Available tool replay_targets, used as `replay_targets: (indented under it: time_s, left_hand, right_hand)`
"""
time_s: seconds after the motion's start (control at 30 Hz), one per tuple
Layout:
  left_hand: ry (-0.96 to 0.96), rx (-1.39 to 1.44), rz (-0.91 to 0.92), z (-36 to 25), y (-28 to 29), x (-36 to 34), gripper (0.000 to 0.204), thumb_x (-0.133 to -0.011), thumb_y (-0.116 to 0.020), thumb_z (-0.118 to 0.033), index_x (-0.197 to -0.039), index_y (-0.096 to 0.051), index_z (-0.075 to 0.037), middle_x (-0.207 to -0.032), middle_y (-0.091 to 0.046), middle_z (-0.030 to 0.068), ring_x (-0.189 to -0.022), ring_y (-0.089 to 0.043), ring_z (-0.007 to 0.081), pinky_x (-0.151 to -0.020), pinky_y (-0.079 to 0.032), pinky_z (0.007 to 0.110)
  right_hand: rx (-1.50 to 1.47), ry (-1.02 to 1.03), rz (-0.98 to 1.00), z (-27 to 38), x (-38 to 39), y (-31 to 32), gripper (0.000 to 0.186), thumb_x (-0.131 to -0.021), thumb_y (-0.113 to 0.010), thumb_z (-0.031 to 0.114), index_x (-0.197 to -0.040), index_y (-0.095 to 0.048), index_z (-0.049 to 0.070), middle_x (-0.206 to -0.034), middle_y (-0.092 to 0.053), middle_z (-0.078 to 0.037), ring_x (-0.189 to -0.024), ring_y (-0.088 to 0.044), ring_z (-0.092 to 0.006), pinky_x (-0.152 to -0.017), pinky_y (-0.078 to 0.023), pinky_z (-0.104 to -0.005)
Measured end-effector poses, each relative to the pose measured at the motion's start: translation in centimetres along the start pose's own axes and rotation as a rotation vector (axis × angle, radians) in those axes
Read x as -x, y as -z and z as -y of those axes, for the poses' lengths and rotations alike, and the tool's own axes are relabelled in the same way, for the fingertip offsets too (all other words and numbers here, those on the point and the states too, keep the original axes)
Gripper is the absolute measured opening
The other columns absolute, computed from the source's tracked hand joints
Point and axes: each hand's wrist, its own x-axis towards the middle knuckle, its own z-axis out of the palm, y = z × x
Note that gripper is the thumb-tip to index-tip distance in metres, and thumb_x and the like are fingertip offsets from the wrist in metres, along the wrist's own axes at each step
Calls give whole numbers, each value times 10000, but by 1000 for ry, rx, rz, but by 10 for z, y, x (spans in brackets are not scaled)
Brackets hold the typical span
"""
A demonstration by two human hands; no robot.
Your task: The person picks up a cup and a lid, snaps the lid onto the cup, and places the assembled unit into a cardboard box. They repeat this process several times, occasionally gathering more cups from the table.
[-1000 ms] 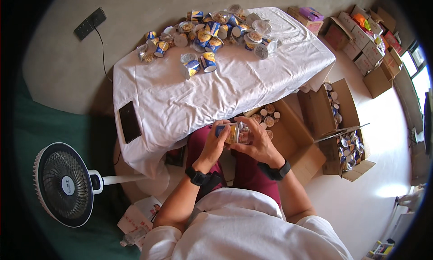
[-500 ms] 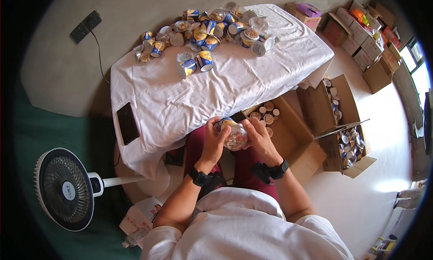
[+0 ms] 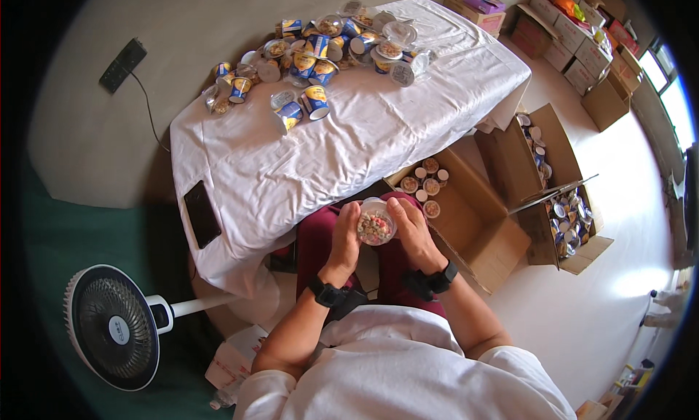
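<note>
Above my lap I hold a snack cup (image 3: 375,228) by its sides. Its clear top faces up, and a pink, white and tan cereal-like mix shows through. My left hand (image 3: 344,242) is wrapped round the left side, my right hand (image 3: 413,235) round the right, thumbs towards the rim. The cup's lower part is hidden between my hands. Just right of it, a cardboard box (image 3: 477,220) holds several small lidded cups (image 3: 431,187). Beyond my hands, a pile of blue-and-yellow cups (image 3: 316,45) with clear domes lies on the white-clothed table (image 3: 364,143).
A black phone (image 3: 202,214) lies on the table's left end. To the left stands a fan (image 3: 116,329). Two open cartons on the right, a far one (image 3: 564,154) and a nearer one (image 3: 575,252), hold many cups. More boxes (image 3: 571,45) are stacked at the back right.
Between my hands the cup has been tipped, so its clear top now faces up and its blue side no longer shows. The whole view has shifted slightly.
</note>
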Motion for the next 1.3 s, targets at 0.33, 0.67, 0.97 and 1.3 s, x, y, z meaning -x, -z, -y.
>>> replay_targets:
  time_s: [0.33,0.67,0.97,1.3]
  left_hand:
    - [115,1,-20,7,-31,-4,432,-978,-416,-454,-1033,-545,-45,-896,-558,-2,-815,-522,74,-735,-429,230]
    - [128,-400,121,13,-22,-25,424,-974,-411,-458,-935,-552,-59,-816,-521,-12,-682,-476,49,-598,-398,223]
    - [221,-410,189,2,-60,-38,521,-952,-411,-523,-1019,-566,-30,-780,-547,-7,-614,-502,52,-525,-416,197]
    - [249,-618,371,29,-107,-74,565,-950,-367,-555,-1003,-590,-39,-750,-564,-13,-592,-494,52,-511,-395,202]
  right_hand:
    - [37,96,-178,-14,-4,16,457,-982,-406,369,-852,-553,-43,-712,-522,-82,-689,-481,-162,-639,-396,-339]
    - [64,-22,78,13,-5,44,478,-973,-428,402,-901,-595,-40,-793,-582,-41,-745,-506,-108,-653,-426,-279]
    - [-271,-206,-75,3,10,76,498,-974,-407,432,-1006,-589,-30,-842,-614,-57,-736,-578,-120,-638,-484,-255]
    - [-637,-87,-232,-13,16,105,503,-989,-375,426,-1107,-548,-32,-954,-631,-86,-795,-618,-139,-645,-512,-256]
